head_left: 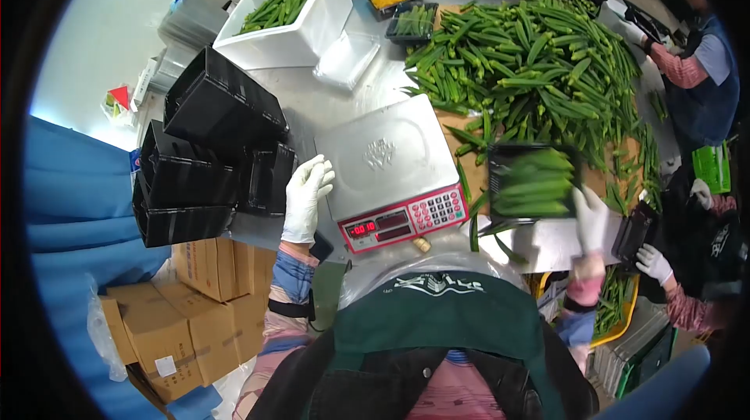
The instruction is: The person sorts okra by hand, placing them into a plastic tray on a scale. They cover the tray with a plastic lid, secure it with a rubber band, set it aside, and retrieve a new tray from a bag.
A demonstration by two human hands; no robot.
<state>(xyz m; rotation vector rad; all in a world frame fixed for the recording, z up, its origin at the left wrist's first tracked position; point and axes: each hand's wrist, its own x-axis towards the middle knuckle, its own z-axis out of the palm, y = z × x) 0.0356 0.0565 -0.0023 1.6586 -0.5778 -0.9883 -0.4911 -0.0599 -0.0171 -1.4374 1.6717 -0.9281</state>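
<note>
My left hand (308, 196), in a white glove, is raised beside the left edge of the digital scale (387, 150), fingers apart and holding nothing. The scale's steel plate is bare and its red display is lit. My right hand (590, 219), gloved and blurred by motion, is at the right edge of a black tray (498, 178) filled with okra (536, 183); whether its fingers grip the tray is unclear. Behind that tray lies a large heap of okra (539, 60). Stacks of empty black trays (226, 107) stand left of my left hand.
A white foam box (312, 33) with okra stands at the back left, near small filled trays (412, 23). Co-workers' gloved hands (653, 262) are at the right. Cardboard boxes (156, 326) sit low left, and a yellow crate (631, 307) of okra low right.
</note>
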